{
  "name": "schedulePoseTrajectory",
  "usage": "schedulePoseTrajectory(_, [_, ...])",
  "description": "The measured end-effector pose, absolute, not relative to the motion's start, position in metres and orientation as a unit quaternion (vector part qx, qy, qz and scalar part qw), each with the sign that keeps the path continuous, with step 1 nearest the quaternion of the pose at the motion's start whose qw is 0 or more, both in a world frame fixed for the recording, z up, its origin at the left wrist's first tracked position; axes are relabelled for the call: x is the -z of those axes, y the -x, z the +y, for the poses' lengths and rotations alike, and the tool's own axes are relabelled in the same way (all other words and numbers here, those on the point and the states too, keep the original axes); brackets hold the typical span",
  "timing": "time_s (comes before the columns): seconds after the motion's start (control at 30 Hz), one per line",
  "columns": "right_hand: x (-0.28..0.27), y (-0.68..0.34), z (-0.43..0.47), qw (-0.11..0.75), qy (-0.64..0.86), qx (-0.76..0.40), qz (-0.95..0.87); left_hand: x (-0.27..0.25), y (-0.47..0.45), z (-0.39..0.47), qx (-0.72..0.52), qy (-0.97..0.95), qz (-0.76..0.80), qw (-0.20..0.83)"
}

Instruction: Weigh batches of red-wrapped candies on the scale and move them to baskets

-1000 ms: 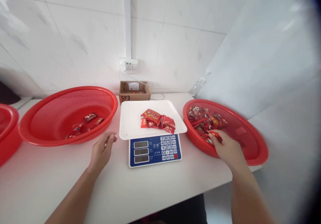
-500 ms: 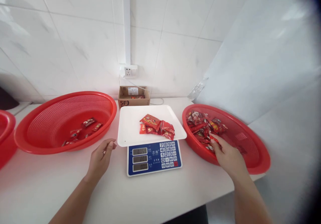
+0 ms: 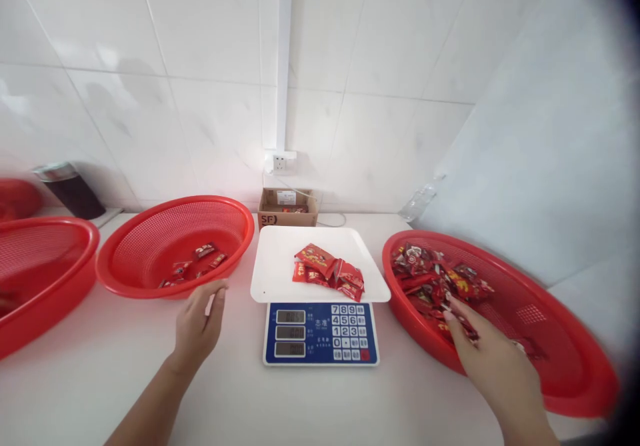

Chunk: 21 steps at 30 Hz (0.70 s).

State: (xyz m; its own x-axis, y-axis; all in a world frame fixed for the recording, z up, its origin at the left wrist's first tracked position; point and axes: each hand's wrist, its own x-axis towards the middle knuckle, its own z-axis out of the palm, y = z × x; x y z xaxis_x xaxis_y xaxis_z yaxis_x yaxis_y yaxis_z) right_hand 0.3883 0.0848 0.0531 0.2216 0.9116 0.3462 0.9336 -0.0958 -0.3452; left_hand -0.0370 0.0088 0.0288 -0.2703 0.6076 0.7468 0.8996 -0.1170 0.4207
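My right hand (image 3: 500, 359) reaches into the right red basket (image 3: 575, 379). Its thumb and fingers are closed at the edge of a small wrapped snack packet (image 3: 467, 329), partly hidden by the hand. Around the fingertips lies a heap of red and brown snack packets (image 3: 420, 276). My left hand (image 3: 197, 323) hovers over the table, left of the scale, loosely curled with a gap between thumb and fingers; nothing shows in it. Between the hands stands a blue and white digital scale (image 3: 321, 334). On its white tray (image 3: 277, 259) rest several red snack packets (image 3: 327, 269).
The middle-left red basket (image 3: 135, 246) holds a few small packets (image 3: 205, 251). Another red basket (image 3: 50, 279) stands at far left, with a dark tumbler (image 3: 73, 189) behind. A cardboard box (image 3: 287, 218) sits against the wall, below a socket (image 3: 279, 163). Clear plastic (image 3: 420, 199) lies at the back right.
The view has swung left, so more of the left side shows. My right hand has shifted among the packets in the right basket; the bright red packet at its fingertips no longer shows there.
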Motion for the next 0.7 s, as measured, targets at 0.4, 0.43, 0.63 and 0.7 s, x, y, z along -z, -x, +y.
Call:
schedulePoseTrajectory(0.4, [-0.056, -0.389, 0.084, 0.218, 0.758, -0.015, -0.615, -0.041, 0.082, -0.024, 0.332, 0.553, -0.726, 0.239])
schedulePoseTrajectory(0.43, [-0.057, -0.389, 0.084, 0.216, 0.757, -0.017, -0.616, -0.042, 0.084, -0.026, 0.33, 0.545, -0.733, 0.238])
schedulePoseTrajectory(0.63, [-0.058, -0.387, 0.082, 0.208, 0.754, -0.011, -0.623, -0.05, 0.101, -0.031, 0.308, 0.517, -0.77, 0.214])
schedulePoseTrajectory(0.7, [-0.059, -0.386, 0.081, 0.205, 0.755, -0.016, -0.622, -0.048, 0.112, -0.032, 0.276, 0.539, -0.767, 0.21])
